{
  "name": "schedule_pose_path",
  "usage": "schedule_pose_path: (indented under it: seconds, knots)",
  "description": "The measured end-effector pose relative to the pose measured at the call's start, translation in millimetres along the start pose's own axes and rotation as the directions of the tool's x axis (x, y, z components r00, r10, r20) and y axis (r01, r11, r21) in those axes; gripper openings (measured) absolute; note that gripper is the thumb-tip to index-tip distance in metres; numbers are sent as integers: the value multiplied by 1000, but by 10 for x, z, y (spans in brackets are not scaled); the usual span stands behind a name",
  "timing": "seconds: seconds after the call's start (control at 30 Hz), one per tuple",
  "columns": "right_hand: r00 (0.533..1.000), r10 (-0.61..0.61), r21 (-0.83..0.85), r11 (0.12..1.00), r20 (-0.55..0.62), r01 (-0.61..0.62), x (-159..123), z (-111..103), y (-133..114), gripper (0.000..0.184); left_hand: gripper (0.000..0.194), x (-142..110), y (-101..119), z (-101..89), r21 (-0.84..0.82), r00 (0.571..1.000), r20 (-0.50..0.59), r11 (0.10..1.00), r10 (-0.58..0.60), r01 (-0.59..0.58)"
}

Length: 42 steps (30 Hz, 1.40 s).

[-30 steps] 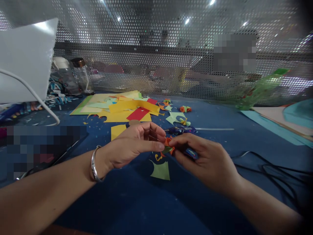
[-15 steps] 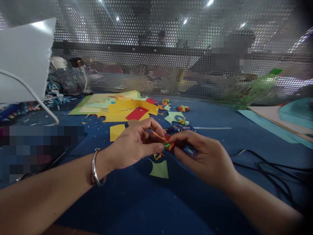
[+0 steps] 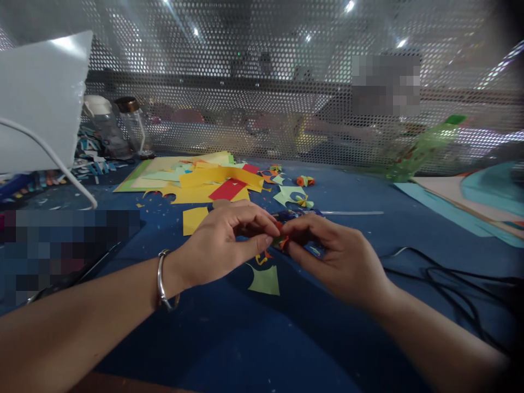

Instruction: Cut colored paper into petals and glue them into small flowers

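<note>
A small orange and green paper flower (image 3: 283,242) is pinched between my two hands over the middle of the table, partly hidden by the fingertips. My left hand (image 3: 229,234), with a silver bangle on its wrist, has its thumb and fingertips on the flower's left side. My right hand (image 3: 344,254) grips the other side between thumb and forefinger. Below them lies a light green paper scrap (image 3: 265,280) with a curved cut edge, and small orange and yellow bits (image 3: 261,258) are just above it. Similar folded paper flowers (image 3: 305,181) sit farther back.
Yellow, red and green paper sheets (image 3: 196,194) pile up behind my left hand. Two bottles (image 3: 133,125) and a white panel (image 3: 41,103) stand at the left. A green bottle (image 3: 428,150) leans by the perforated screen (image 3: 245,131). Black cables (image 3: 442,278) run at right.
My left fingertips have closed in over the flower, so less of its green shows. Both hands stay in nearly the same place; the view has shifted slightly.
</note>
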State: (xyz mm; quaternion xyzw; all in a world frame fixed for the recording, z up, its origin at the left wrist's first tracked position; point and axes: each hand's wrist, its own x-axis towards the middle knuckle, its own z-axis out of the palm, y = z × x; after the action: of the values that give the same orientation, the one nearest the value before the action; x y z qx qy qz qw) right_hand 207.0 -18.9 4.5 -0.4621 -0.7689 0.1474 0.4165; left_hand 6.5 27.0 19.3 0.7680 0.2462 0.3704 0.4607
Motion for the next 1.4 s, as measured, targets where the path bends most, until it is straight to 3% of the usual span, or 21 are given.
schedule_pose_path:
  seconds: [0.17, 0.6, 1.4]
  knots:
    - [1000, 30, 39, 999, 4, -30, 3, 14, 17, 9, 6, -19, -6, -14, 143, 997, 0, 987, 73, -73]
    - [999, 50, 80, 995, 8, -51, 7, 32, -4, 9, 14, 6, -33, -59, 173, 996, 49, 981, 76, -83]
    - [997, 64, 83, 994, 43, -67, 11, 25, -26, 7, 16, 21, -88, -102, 51, 997, 68, 998, 39, -42]
